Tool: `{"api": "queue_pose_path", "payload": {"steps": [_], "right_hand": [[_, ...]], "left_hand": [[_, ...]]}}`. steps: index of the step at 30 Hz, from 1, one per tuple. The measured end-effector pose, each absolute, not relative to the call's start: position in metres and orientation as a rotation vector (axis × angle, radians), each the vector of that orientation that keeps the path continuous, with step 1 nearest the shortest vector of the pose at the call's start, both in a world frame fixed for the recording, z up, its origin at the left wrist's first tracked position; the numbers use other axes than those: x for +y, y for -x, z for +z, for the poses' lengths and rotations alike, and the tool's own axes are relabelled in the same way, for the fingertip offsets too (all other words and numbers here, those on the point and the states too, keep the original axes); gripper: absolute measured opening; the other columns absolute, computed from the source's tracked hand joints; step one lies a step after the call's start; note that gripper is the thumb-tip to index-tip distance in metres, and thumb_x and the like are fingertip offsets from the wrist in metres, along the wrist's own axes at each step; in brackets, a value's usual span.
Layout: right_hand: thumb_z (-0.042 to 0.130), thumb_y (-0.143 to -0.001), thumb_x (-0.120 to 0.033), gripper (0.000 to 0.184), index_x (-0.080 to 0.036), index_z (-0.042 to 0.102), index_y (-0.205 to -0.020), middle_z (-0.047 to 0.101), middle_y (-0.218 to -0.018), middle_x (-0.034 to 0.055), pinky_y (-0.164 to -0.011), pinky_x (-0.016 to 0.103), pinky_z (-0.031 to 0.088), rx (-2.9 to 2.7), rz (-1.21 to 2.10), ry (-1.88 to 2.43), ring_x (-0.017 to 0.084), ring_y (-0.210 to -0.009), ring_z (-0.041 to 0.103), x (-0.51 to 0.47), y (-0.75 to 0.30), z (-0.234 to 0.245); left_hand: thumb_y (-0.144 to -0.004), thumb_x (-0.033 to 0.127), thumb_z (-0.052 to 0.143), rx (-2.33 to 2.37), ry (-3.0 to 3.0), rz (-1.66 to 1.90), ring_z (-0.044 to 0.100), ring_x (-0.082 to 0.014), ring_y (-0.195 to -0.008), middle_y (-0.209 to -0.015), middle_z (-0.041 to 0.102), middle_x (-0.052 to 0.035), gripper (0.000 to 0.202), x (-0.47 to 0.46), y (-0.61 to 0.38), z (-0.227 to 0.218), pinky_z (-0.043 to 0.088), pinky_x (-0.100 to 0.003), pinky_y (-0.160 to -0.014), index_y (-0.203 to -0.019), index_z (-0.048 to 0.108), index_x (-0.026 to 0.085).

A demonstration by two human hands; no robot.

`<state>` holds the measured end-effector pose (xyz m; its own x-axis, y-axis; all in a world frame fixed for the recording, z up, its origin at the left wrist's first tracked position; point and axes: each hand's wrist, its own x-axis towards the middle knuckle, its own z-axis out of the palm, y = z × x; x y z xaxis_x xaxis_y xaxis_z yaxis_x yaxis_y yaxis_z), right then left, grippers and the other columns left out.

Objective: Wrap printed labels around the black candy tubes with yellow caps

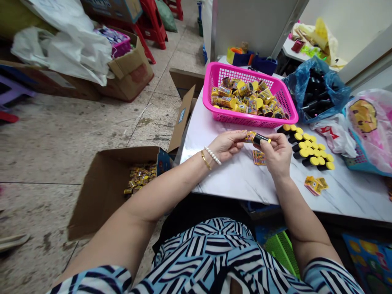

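My right hand [277, 153] is closed on a small black tube with a yellow cap [261, 139], held above the white marble table [232, 183]. My left hand [227, 143] pinches a yellow printed label [249, 136] against the tube's left end. Another label [259, 157] lies on the table under my hands. Just right of my right hand stand rows of black tubes with yellow caps [309, 149]. A pink basket [284, 102] with several labelled tubes sits behind my hands.
A blue bag of black tubes [318, 96] lies right of the basket, and a pink printed bag [372, 126] at the far right. Loose labels [315, 184] lie near the table's front. An open cardboard box [104, 192] holding yellow packets stands on the floor left.
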<state>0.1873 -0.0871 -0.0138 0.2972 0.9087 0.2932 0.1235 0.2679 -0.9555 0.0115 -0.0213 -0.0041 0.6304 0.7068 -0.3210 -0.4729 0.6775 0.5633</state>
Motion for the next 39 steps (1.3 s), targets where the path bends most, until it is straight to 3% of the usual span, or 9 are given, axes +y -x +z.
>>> {"api": "queue_pose_path", "payload": {"steps": [10, 16, 18, 20, 23, 26, 33, 36, 39], "right_hand": [[0.082, -0.087, -0.039, 0.026, -0.025, 0.068, -0.105, 0.079, -0.099, 0.0003, -0.094, 0.033, 0.065, -1.181, 0.724, 1.086, 0.016, -0.094, 0.078, -0.088, -0.191, -0.012], [0.082, -0.085, -0.037, 0.024, -0.022, 0.068, -0.098, 0.070, -0.139, 0.0068, -0.104, 0.042, 0.063, -1.145, 0.838, 1.072, 0.021, -0.118, 0.074, -0.083, -0.193, -0.012], [0.082, -0.085, -0.038, 0.025, -0.022, 0.067, -0.098, 0.074, -0.129, 0.0062, -0.101, 0.043, 0.065, -1.134, 0.871, 1.077, 0.021, -0.112, 0.075, -0.082, -0.193, -0.012], [0.082, -0.085, -0.040, 0.027, -0.023, 0.065, -0.098, 0.079, -0.105, 0.0020, -0.093, 0.042, 0.068, -1.130, 0.888, 1.101, 0.018, -0.096, 0.078, -0.081, -0.194, -0.012], [0.083, -0.083, -0.041, 0.030, -0.024, 0.063, -0.095, 0.074, -0.081, -0.0043, -0.079, 0.036, 0.070, -1.141, 0.864, 1.138, 0.015, -0.074, 0.076, -0.082, -0.192, -0.011], [0.084, -0.081, -0.036, 0.028, -0.024, 0.063, -0.095, 0.075, -0.083, -0.0030, -0.074, 0.031, 0.068, -1.204, 0.749, 1.156, 0.015, -0.074, 0.076, -0.087, -0.188, -0.008], [0.083, -0.081, -0.030, 0.026, -0.025, 0.071, -0.103, 0.076, -0.094, 0.0003, -0.079, 0.032, 0.064, -1.473, 0.269, 1.384, 0.017, -0.079, 0.074, -0.100, -0.188, -0.006], [0.086, -0.079, -0.032, 0.028, -0.025, 0.070, -0.100, 0.074, -0.088, -0.0006, -0.073, 0.031, 0.063, -1.390, 0.418, 1.314, 0.016, -0.074, 0.072, -0.098, -0.199, -0.004], [0.089, -0.076, -0.032, 0.031, -0.024, 0.069, -0.099, 0.072, -0.085, -0.0013, -0.069, 0.029, 0.063, -1.312, 0.612, 1.177, 0.015, -0.072, 0.070, -0.094, -0.208, 0.000]], "left_hand": [[-0.095, 0.009, 0.067, 0.553, -0.425, 0.744, 0.043, 0.0021, -0.040, -0.077, 0.069, -0.0041, 0.007, -0.020, -0.009, -0.001, 0.018, -0.009, -0.031, -0.091, 0.072, 0.006], [-0.091, 0.010, 0.073, 0.522, -0.422, 0.727, 0.042, 0.0020, -0.041, -0.077, 0.068, -0.0028, 0.004, -0.020, -0.010, -0.001, 0.019, -0.009, -0.033, -0.092, 0.071, 0.006], [-0.090, 0.010, 0.075, 0.517, -0.430, 0.720, 0.042, 0.0019, -0.041, -0.077, 0.068, -0.0031, 0.006, -0.020, -0.010, -0.002, 0.018, -0.009, -0.033, -0.091, 0.070, 0.007], [-0.088, 0.010, 0.076, 0.519, -0.437, 0.710, 0.042, 0.0018, -0.041, -0.077, 0.067, -0.0028, 0.008, -0.020, -0.010, -0.003, 0.018, -0.009, -0.033, -0.090, 0.069, 0.007], [-0.088, 0.011, 0.077, 0.524, -0.444, 0.704, 0.041, 0.0016, -0.041, -0.075, 0.066, -0.0021, 0.009, -0.020, -0.010, -0.005, 0.017, -0.010, -0.033, -0.087, 0.068, 0.009], [-0.089, 0.011, 0.074, 0.510, -0.462, 0.699, 0.039, 0.0018, -0.041, -0.077, 0.068, -0.0029, 0.007, -0.020, -0.011, -0.007, 0.016, -0.010, -0.033, -0.087, 0.068, 0.008], [-0.084, 0.017, 0.080, 0.594, -0.625, 0.822, 0.041, -0.0001, -0.045, -0.080, 0.070, -0.0042, 0.011, -0.026, -0.013, -0.007, 0.017, -0.014, -0.037, -0.088, 0.073, 0.009], [-0.081, 0.024, 0.084, 0.719, -0.773, 0.967, 0.049, -0.0032, -0.054, -0.079, 0.069, -0.0031, 0.017, -0.026, -0.011, -0.006, 0.028, -0.014, -0.044, -0.088, 0.076, 0.010], [-0.073, 0.028, 0.091, 0.719, -0.954, 1.070, 0.064, -0.0092, -0.075, -0.097, 0.073, -0.0049, 0.033, -0.021, -0.007, -0.007, 0.043, -0.016, -0.059, -0.100, 0.076, 0.015]]}}
